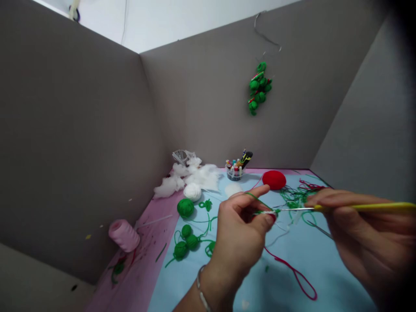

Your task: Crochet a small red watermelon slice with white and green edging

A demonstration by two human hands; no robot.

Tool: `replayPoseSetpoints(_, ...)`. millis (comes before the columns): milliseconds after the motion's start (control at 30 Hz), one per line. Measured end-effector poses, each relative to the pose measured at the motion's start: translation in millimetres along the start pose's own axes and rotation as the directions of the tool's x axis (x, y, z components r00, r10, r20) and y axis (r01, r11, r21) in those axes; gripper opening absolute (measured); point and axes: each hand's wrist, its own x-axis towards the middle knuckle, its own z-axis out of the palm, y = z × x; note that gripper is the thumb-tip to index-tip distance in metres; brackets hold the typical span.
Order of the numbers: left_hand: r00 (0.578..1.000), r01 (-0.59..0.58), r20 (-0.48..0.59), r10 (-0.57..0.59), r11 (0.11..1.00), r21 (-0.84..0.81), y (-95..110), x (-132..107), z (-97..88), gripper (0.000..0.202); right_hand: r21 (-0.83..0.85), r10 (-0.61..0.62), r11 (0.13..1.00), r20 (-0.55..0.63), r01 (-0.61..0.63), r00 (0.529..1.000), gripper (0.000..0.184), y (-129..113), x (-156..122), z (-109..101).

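My left hand (pixel 238 229) is raised over the blue mat (pixel 292 281), thumb and fingers pinched on a small green crochet piece (pixel 268 212), with green yarn running over the forefinger. My right hand (pixel 367 234) grips a yellow-handled crochet hook (pixel 357 207); its metal tip reaches left into the green piece. A red strand (pixel 294 273) trails down from the work onto the mat. A silver bracelet sits on my left wrist.
On the mat lie several small green crochet balls (pixel 186 208), a white ball (pixel 192 191), a red crochet dome (pixel 274 179), tangled green yarn (pixel 294 197), white stuffing (pixel 195 175), a cup of tools (pixel 234 170). A pink thread spool (pixel 124 235) lies left. Green balls (pixel 259 89) hang on the grey wall.
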Motion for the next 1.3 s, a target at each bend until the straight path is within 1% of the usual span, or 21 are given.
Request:
replayPoseSetpoints(100, 0.998, 0.062, 0.037, -0.059, 0.993, -0.096, 1.3, 0.6, -1.2, 0.044, 0.084, 0.077, 0.993, 0.037, -0.079, 0.996, 0.017, -1.3, 4.1, 4.2)
replayPoseSetpoints(167, 0.995, 0.090, 0.048, -0.085, 0.987, -0.134, 2.2, 1.3, -1.7, 0.050, 0.096, 0.113, 0.989, 0.041, -0.116, 0.993, 0.021, -1.7, 5.0, 7.4)
replayPoseSetpoints(333, 0.995, 0.090, 0.046, -0.084, 0.983, -0.160, 2.7, 2.7, -0.6, 0.049, 0.093, 0.162, 0.982, 0.033, -0.164, 0.986, 0.024, -0.9, 2.6, 10.6)
replayPoseSetpoints(467, 0.994, 0.108, 0.039, -0.103, 0.977, -0.185, 2.7, 3.7, 0.1, 0.053, 0.111, 0.186, 0.976, 0.033, -0.189, 0.982, 0.024, 2.1, 3.5, 8.7)
replayPoseSetpoints(533, 0.993, 0.115, 0.033, -0.111, 0.973, -0.198, 2.5, 3.7, -0.1, 0.052, 0.124, 0.172, 0.977, 0.026, -0.174, 0.985, 0.024, 3.1, 4.4, 7.9)
replayPoseSetpoints(700, 0.993, 0.119, 0.047, -0.111, 0.965, -0.234, 1.1, 1.7, -0.7, 0.027, 0.153, 0.109, 0.982, 0.007, -0.109, 0.994, 0.019, 3.0, 4.3, 7.4)
replayPoseSetpoints(767, 0.993, 0.117, 0.058, -0.106, 0.959, -0.257, 0.8, 0.8, -0.5, 0.022, 0.162, 0.109, 0.981, 0.011, -0.109, 0.994, 0.019, 2.8, 3.8, 7.6)
replayPoseSetpoints(867, 0.993, 0.112, 0.070, -0.096, 0.957, -0.269, 0.9, 0.2, -0.2, 0.019, 0.168, 0.118, 0.979, 0.007, -0.117, 0.993, 0.020, 2.0, 3.0, 8.0)
replayPoseSetpoints(1033, 0.994, 0.101, 0.062, -0.088, 0.967, -0.236, 2.7, 0.4, -0.6, 0.015, 0.165, 0.105, 0.981, -0.003, -0.103, 0.994, 0.020, -0.7, 2.0, 10.4)
replayPoseSetpoints(1200, 0.995, 0.099, 0.052, -0.090, 0.976, -0.194, 3.7, 0.6, -0.9, 0.013, 0.145, 0.031, 0.989, -0.005, -0.030, 0.999, 0.016, 0.7, 0.3, 11.0)
replayPoseSetpoints(1300, 0.994, 0.101, 0.047, -0.093, 0.978, -0.185, 3.7, 0.7, -0.6, 0.014, 0.070, -0.013, 0.997, 0.010, 0.013, 1.000, 0.012, 2.9, -2.0, 8.3)
